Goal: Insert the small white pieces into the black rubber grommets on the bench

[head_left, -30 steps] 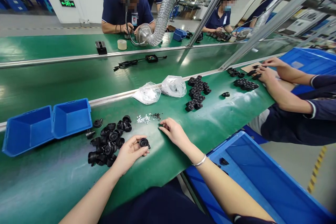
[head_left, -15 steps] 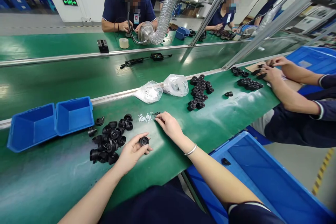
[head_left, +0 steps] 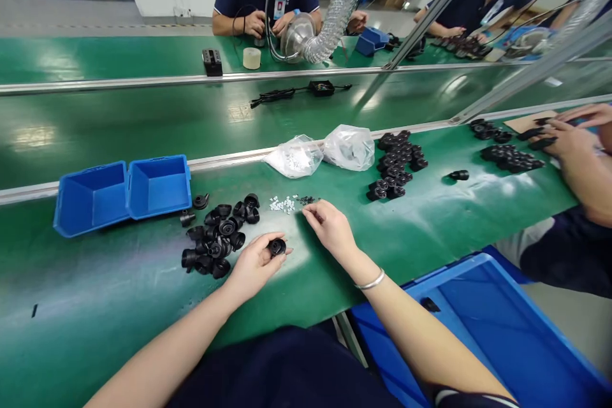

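A round black plastic cap (head_left: 276, 247) with a ringed hollow is held between the thumb and fingers of my left hand (head_left: 251, 268), its open face turned up. My right hand (head_left: 331, 228) has thumb and forefinger pinched together; whatever they may hold is too small to make out. Its fingertips are just in front of a little heap of tiny black pieces (head_left: 308, 200). Beside that heap lie tiny white pieces (head_left: 283, 205). To the left of my left hand, several similar black plastic parts (head_left: 217, 239) are piled on the green tabletop (head_left: 119, 293).
Two blue bins (head_left: 90, 201) stand at the left. Clear plastic bags (head_left: 349, 148) rest against the metal rail. Black parts (head_left: 399, 162) are grouped to the right. A large blue crate (head_left: 502, 319) sits below the table edge. A co-worker's hands (head_left: 574, 134) work at far right.
The view has swung, shifting the scene right and up. My right fingertips have drawn slightly back from the black pieces, which show more fully. My left hand keeps the cap, now tilted a little differently.
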